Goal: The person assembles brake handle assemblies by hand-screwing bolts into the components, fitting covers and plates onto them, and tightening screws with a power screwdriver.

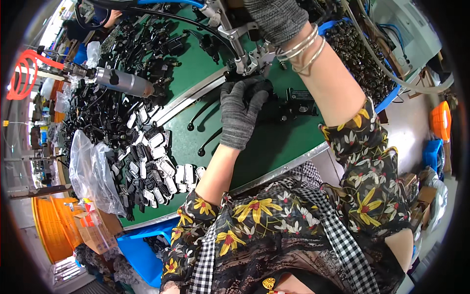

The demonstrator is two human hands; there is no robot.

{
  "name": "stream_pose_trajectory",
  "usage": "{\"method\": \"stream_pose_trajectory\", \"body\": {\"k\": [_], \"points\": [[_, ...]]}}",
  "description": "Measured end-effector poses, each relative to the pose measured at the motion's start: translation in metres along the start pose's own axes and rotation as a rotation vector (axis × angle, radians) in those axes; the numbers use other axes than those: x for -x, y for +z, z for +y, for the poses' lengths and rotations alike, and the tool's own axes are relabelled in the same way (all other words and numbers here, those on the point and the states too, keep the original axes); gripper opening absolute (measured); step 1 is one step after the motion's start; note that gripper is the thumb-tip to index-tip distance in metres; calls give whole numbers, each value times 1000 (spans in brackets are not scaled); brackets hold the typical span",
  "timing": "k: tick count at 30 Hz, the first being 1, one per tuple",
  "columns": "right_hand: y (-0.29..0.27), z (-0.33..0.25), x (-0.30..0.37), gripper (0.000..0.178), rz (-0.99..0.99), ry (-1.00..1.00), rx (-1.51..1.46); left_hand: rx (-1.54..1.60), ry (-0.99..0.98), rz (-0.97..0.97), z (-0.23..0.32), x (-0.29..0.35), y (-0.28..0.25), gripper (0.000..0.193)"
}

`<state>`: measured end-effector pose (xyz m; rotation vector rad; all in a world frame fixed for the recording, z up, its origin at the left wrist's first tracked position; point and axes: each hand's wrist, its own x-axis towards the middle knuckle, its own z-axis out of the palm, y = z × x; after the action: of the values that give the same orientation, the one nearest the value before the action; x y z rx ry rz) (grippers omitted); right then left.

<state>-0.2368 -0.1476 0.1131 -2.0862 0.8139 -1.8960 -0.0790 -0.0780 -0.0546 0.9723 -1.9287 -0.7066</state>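
My left hand (239, 110), in a grey knit glove, is closed on a black lever assembly (259, 88) beneath the head of a metal bench fixture (242, 63). Its fingers cover much of the part. Two slim black levers with ball ends (201, 151) lie left of that wrist on the green table (289, 142). My right hand (281, 22), gloved alike, is raised at the top edge beside the fixture's upright; its fingers are cut off or turned away. Another black lever assembly (299, 100) lies just right of my left hand.
Black and white covers (156, 166) are heaped at left, beside a clear plastic bag (88, 166). Over a pile of black parts hangs a silver pneumatic screwdriver (122, 82) with a red coiled hose. A blue-rimmed bin (360, 61) of small metal parts stands right. Another person's hand (113, 17) shows at upper left.
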Motion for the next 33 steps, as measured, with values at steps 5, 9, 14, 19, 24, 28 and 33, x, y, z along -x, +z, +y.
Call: {"method": "stream_pose_trajectory", "body": {"k": [5, 9, 14, 19, 24, 28, 33], "points": [[-1, -1, 11, 44, 34, 66, -32, 28, -168, -24, 11, 3, -10, 33], [1, -5, 15, 44, 39, 76, -29, 67, -159, -30, 7, 4, -9, 34], [4, -6, 19, 44, 30, 68, -13, 138, -143, -35, 0, 6, -5, 33], [8, -10, 24, 44, 15, 58, 13, 83, -149, -10, 8, 8, -6, 32], [10, -9, 27, 44, 2, 55, 44, -56, -92, -23, 9, 6, -9, 32], [11, -11, 30, 44, -7, 53, 55, 67, -112, -6, 6, 11, -6, 33], [17, -11, 26, 44, -19, 14, 103, 245, -194, -13, -11, 10, 0, 42]]}}
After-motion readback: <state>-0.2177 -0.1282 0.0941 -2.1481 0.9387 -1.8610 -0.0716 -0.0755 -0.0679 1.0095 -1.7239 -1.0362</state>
